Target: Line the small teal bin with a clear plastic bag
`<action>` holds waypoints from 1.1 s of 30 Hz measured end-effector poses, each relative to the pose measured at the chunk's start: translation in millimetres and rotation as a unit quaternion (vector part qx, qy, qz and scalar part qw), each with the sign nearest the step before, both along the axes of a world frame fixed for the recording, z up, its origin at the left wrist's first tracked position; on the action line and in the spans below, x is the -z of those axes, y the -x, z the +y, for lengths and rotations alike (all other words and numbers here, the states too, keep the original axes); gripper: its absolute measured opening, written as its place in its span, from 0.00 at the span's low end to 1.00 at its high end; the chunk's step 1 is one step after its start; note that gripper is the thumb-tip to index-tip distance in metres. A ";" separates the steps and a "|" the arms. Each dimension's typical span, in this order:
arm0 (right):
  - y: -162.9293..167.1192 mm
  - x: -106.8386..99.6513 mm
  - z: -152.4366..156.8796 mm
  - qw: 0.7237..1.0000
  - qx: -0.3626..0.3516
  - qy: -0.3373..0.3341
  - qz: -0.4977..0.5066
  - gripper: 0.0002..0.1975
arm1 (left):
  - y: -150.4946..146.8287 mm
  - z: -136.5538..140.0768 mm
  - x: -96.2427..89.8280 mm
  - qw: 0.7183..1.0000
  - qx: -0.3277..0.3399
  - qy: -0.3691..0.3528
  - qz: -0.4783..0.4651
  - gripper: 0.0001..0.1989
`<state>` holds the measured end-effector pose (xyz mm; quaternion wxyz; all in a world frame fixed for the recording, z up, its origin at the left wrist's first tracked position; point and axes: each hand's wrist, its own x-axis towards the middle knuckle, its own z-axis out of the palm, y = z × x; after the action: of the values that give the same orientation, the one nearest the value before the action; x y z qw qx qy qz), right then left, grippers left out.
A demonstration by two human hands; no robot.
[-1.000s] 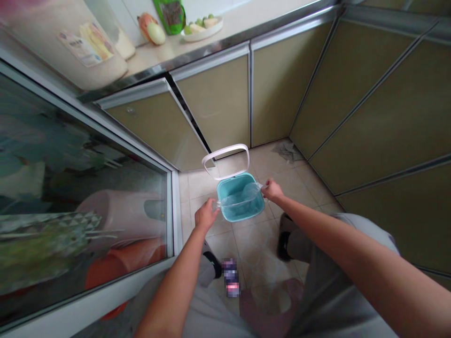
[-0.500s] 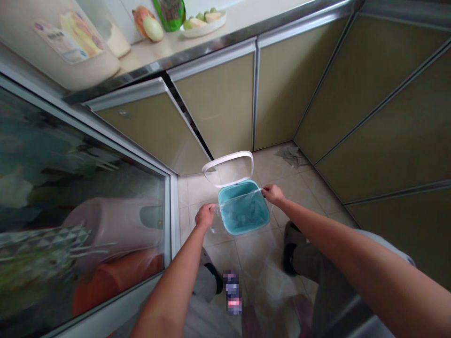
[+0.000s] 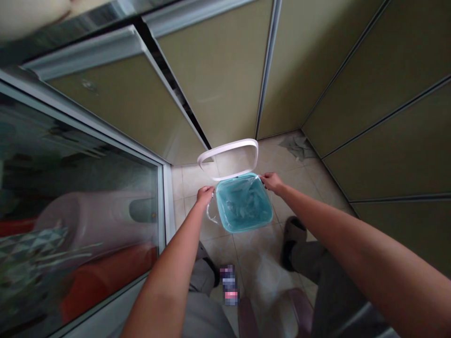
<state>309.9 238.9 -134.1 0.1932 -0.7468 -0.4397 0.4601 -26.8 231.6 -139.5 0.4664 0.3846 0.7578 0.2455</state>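
A teal trash bin [image 3: 244, 224] stands on the tiled floor between my feet and the cabinets. A clear plastic bag [image 3: 243, 199] lines its inside, with some of the film hanging outside the left rim. My left hand [image 3: 205, 194] is closed on the bag's edge just left of the bin. At the back right corner of the rim, my right hand [image 3: 271, 181] pinches another part of the bag. Behind the bin, the white rim ring [image 3: 228, 148] is tipped up, apart from the bin's mouth along most of its length.
Beige cabinet doors [image 3: 214, 70] rise behind and to the right; one at the left stands ajar. A glass sliding door [image 3: 162, 197] is close on the left. A grey cloth [image 3: 299, 147] lies in the floor corner. A pixelated object [image 3: 229, 284] is between my feet.
The bag's edge, stretched across the bin's mouth before, now sits back toward the rim. Both hands have moved up slightly, and the view has tilted down, losing most of the countertop.
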 end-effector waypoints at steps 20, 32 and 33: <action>-9.7 -20.5 5.1 0.974 0.047 0.081 0.207 0.18 | -19.9 -0.4 -9.8 0.988 -0.081 -0.024 -0.129 0.20; -16.8 -27.1 6.3 0.977 0.090 0.038 0.188 0.11 | 7.3 -14.7 -22.7 0.987 -0.045 -0.100 -0.117 0.15; -15.6 -29.8 6.5 0.978 0.091 0.039 0.185 0.11 | 8.8 -15.4 -24.6 0.989 -0.026 -0.098 -0.110 0.14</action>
<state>325.6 245.4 -104.3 0.2835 -0.6925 -0.3079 0.5876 -35.6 216.2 -114.9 0.5003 0.3793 0.6838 0.3718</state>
